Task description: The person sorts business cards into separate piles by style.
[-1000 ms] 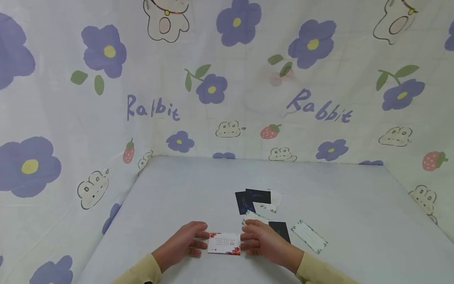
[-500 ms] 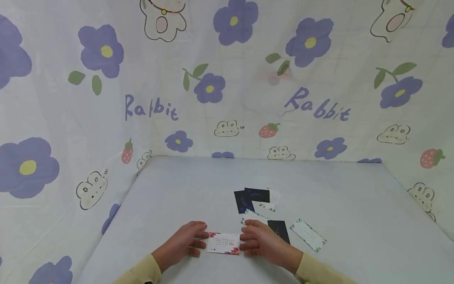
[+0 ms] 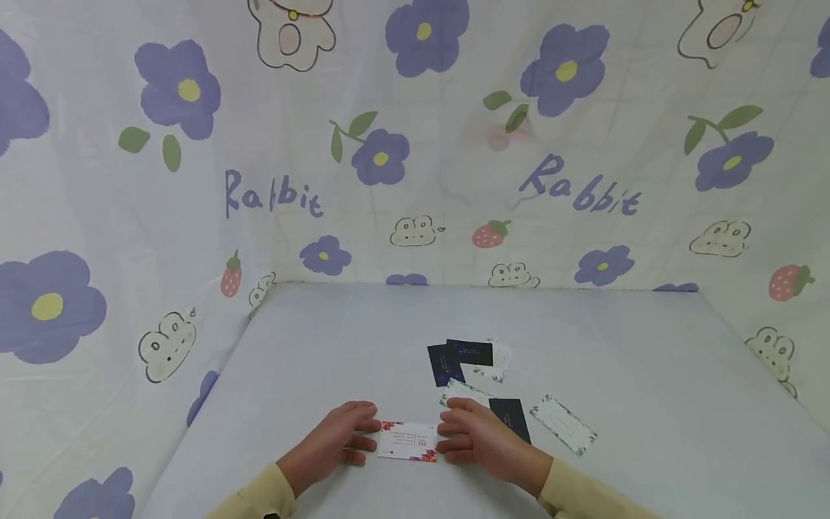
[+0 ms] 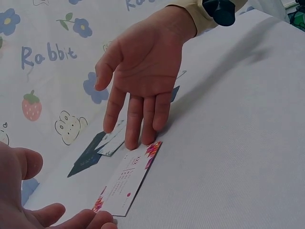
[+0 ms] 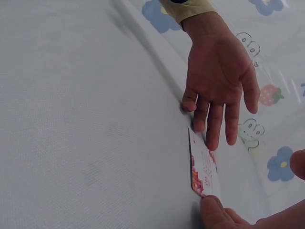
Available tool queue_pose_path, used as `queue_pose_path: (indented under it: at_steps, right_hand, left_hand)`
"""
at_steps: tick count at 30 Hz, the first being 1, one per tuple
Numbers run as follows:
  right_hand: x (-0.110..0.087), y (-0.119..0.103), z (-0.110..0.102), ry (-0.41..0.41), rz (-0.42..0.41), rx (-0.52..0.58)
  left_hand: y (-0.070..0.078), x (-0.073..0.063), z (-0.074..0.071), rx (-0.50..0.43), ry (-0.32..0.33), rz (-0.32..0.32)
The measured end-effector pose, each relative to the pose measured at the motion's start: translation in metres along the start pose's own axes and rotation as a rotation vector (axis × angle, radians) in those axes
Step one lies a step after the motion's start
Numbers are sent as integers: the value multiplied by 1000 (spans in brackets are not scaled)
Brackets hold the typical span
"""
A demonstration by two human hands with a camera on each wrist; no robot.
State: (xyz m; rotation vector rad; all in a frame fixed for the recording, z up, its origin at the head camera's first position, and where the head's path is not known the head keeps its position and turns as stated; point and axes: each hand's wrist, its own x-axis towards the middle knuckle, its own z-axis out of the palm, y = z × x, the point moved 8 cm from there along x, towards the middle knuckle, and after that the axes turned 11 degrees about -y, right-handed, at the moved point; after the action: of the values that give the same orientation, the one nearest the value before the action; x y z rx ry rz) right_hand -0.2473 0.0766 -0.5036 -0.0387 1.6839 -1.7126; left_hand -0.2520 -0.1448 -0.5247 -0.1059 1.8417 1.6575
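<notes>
A white business card [image 3: 408,441] with red and orange floral corners lies flat on the table between both hands. Its dark edge shows some thickness in the left wrist view; whether it is one card or a small pile I cannot tell. My left hand [image 3: 332,440] rests at its left end, fingers extended and fingertips at the short edge. Opposite it, my right hand [image 3: 486,443] has its fingertips at the right end, the fingers relaxed. Neither hand is curled round the card [image 4: 127,179]. Partly behind the right hand lie a black card [image 3: 511,418] and a leaf-bordered card [image 3: 468,393].
Farther back, two dark cards [image 3: 470,352] [image 3: 444,365] overlap a white leaf-patterned card [image 3: 502,360]. Another leaf-bordered card [image 3: 564,425] lies alone to the right. The pale table [image 3: 324,339] meets a curtain [image 3: 363,209] printed with flowers and rabbits at its back and sides.
The head view has shifted very slightly. Both hands and the floral card keep the same positions relative to each other.
</notes>
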Motion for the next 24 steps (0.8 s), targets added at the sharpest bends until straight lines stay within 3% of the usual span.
queue_pose_path:
  at_steps: [24]
  right_hand:
    - [2, 6, -3, 33, -5, 31]
  left_hand:
    - [-2, 2, 0, 24, -11, -12]
